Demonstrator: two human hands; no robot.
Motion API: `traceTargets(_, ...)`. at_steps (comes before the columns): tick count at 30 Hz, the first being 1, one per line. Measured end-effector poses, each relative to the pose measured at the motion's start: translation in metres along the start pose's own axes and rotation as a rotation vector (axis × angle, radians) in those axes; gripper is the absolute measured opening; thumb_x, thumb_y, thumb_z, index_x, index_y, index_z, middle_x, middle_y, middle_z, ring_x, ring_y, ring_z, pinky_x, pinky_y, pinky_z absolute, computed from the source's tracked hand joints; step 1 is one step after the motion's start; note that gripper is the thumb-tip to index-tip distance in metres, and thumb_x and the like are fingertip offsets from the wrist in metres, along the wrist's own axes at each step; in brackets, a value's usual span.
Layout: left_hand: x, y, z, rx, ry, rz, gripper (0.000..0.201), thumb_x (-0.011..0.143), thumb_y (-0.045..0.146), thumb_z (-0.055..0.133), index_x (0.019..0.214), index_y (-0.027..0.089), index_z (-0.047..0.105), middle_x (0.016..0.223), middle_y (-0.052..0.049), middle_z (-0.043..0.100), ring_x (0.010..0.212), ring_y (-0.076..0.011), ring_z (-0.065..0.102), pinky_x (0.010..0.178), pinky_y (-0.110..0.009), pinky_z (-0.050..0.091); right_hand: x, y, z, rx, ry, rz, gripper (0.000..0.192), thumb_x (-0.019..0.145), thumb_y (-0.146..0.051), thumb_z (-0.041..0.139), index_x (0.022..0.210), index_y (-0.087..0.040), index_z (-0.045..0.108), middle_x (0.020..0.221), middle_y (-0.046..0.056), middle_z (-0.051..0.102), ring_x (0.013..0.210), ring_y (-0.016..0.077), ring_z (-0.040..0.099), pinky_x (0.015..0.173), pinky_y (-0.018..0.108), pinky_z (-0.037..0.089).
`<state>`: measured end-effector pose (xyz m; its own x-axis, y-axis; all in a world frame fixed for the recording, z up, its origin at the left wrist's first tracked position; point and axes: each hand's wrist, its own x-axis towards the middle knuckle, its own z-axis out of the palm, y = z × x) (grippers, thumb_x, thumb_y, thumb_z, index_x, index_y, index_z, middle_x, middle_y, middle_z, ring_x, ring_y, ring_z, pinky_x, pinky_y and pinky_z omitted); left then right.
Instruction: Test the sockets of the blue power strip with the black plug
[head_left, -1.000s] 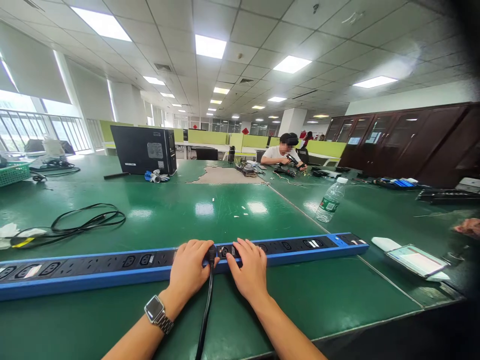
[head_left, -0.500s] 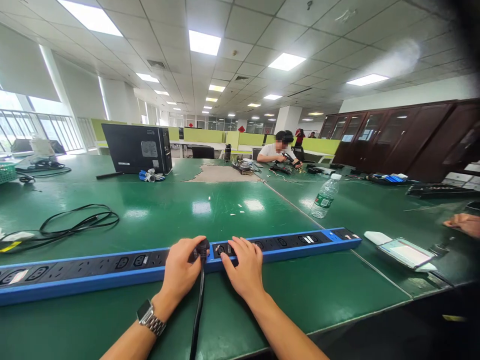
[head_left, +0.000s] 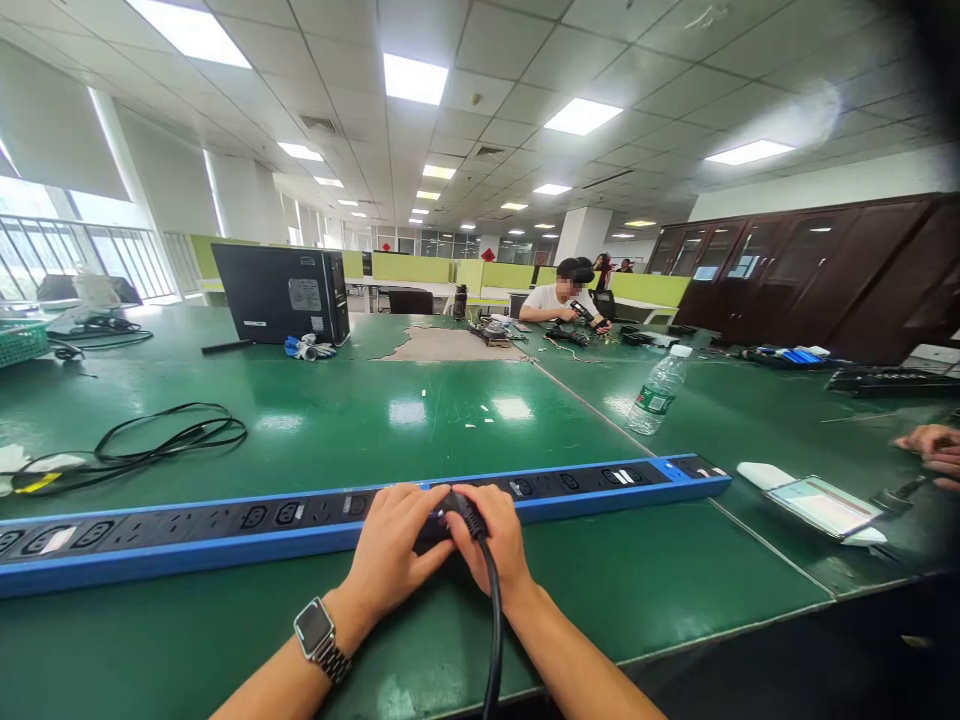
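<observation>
Both hands meet over long blue-and-black power strip (head_left: 225,522): left hand (head_left: 394,555) and right hand (head_left: 496,540) fingers clamped on black plug (head_left: 459,510), steadying it above a socket.

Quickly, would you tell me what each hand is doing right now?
Left hand: closed on the black plug.
Right hand: also closed on it, at the power strip.

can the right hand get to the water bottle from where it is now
Probably yes: the right hand rests on the black plug at the blue power strip, and only bare green table lies before the water bottle, though far off.
</observation>
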<state>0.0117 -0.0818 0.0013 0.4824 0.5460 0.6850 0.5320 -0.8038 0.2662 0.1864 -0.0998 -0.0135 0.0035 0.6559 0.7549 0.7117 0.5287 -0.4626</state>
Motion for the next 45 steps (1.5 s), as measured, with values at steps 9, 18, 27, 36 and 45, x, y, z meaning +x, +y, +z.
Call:
traceTargets(9, 0.001, -0.009, -0.003, -0.049, 0.1, -0.125, 0.031, 0.089, 0.029, 0.058, 0.119, 0.022, 0.057, 0.099, -0.006, 0.069, 0.094, -0.0224, 0.06, 0.086, -0.039, 0.046, 0.007, 0.033, -0.019, -0.218, 0.3, 0.262, 0.04, 0.091, -0.046, 0.05, 0.111, -0.016, 0.066, 0.102, 0.012, 0.067, 0.096, 0.0264, 0.059, 0.086, 0.042, 0.045)
traceTargets(18, 0.001, -0.011, -0.005, -0.059, 0.166, -0.176, 0.028, 0.089, 0.027, 0.056, 0.116, 0.022, 0.058, 0.094, -0.005, 0.07, 0.09, -0.021, 0.061, 0.084, -0.038, 0.046, 0.002, 0.04, -0.018, -0.165, 0.318, 0.231, 0.031, 0.085, -0.043, 0.058, 0.1, -0.017, 0.067, 0.095, 0.01, 0.066, 0.088, 0.0239, 0.061, 0.081, 0.04, 0.049)
traceTargets(27, 0.002, -0.012, -0.007, 0.004, 0.139, -0.218, 0.021, 0.089, 0.027, 0.054, 0.107, 0.022, 0.063, 0.091, -0.005, 0.07, 0.088, -0.0207, 0.061, 0.081, -0.037, 0.046, 0.0, 0.045, -0.02, -0.133, 0.261, 0.28, 0.033, 0.084, -0.043, 0.058, 0.101, -0.019, 0.071, 0.099, 0.011, 0.072, 0.093, 0.0245, 0.065, 0.087, 0.041, 0.051)
traceTargets(36, 0.001, -0.009, -0.001, 0.149, -0.032, -0.187, 0.022, 0.087, 0.029, 0.059, 0.107, 0.023, 0.066, 0.105, -0.006, 0.069, 0.1, -0.0254, 0.058, 0.086, -0.043, 0.045, 0.004, 0.043, -0.031, -0.135, 0.078, 0.179, 0.025, 0.085, -0.036, 0.057, 0.101, -0.021, 0.069, 0.102, 0.007, 0.072, 0.094, 0.0231, 0.063, 0.087, 0.041, 0.049)
traceTargets(45, 0.0, -0.01, -0.002, 0.173, -0.037, -0.166, 0.021, 0.087, 0.03, 0.059, 0.107, 0.025, 0.065, 0.106, -0.006, 0.068, 0.101, -0.0249, 0.057, 0.086, -0.042, 0.045, -0.004, 0.045, -0.022, -0.23, 0.107, 0.202, 0.036, 0.087, -0.041, 0.054, 0.114, -0.018, 0.062, 0.105, 0.011, 0.069, 0.099, 0.0271, 0.06, 0.089, 0.045, 0.046)
